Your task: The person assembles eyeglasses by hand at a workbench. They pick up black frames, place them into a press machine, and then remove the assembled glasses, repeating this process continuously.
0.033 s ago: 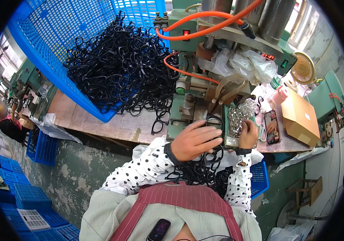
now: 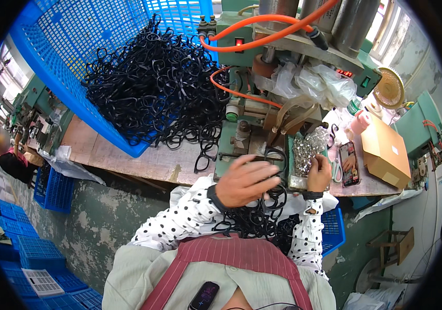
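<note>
My left hand (image 2: 246, 182) is open, its fingers stretched to the right over the front of the machine's work plate. Just beyond the fingertips a black glasses frame (image 2: 283, 154) sits at the machine, partly hidden by the hand. My right hand (image 2: 319, 174) is at the right edge of a tray (image 2: 298, 183) heaped with small shiny metal parts (image 2: 308, 147). Its thumb and fingers are pinched together; what they hold, if anything, is too small to make out. Below my hands, more black glasses frames (image 2: 256, 219) lie in a pile against my lap.
A large blue basket (image 2: 45, 67) heaped with black frames (image 2: 154, 85) stands at the left. The green machine (image 2: 231, 54) with orange hoses rises ahead. Scissors (image 2: 336, 170), a phone (image 2: 349, 163) and a cardboard box (image 2: 385, 152) lie at the right. A person (image 2: 12, 160) sits far left.
My left hand has shifted slightly left, away from the frame at the machine. The right hand stays pinched at the tray with hardly any movement.
</note>
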A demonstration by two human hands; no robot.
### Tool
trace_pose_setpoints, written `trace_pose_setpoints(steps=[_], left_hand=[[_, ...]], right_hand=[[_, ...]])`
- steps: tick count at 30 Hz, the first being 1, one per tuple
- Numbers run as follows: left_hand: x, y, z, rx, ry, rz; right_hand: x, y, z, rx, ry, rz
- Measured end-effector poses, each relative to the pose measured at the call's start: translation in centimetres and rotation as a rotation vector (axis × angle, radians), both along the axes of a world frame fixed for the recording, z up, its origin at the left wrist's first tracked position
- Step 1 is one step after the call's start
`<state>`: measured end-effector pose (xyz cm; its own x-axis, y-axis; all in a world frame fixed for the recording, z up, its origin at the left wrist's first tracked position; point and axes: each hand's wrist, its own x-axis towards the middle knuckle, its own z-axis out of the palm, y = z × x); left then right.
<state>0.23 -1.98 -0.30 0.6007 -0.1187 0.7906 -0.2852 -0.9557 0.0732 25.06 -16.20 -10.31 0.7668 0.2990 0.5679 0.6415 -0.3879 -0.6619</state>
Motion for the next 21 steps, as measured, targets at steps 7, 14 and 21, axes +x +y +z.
trace_pose_setpoints(steps=[7,14,21], left_hand=[[-7.7,6.0,-9.5,-0.356,0.288,0.795],[-9.0,9.9,-10.3,-0.503,0.266,0.82],[-4.1,16.2,-10.2,-1.249,-0.135,0.628]], right_hand=[[-0.4,-0.2,0.4,0.056,0.107,-0.003],[0.2,-0.3,0.0,-0.061,-0.056,-0.021],[-0.8,1.4,2.1,0.203,0.355,0.213]])
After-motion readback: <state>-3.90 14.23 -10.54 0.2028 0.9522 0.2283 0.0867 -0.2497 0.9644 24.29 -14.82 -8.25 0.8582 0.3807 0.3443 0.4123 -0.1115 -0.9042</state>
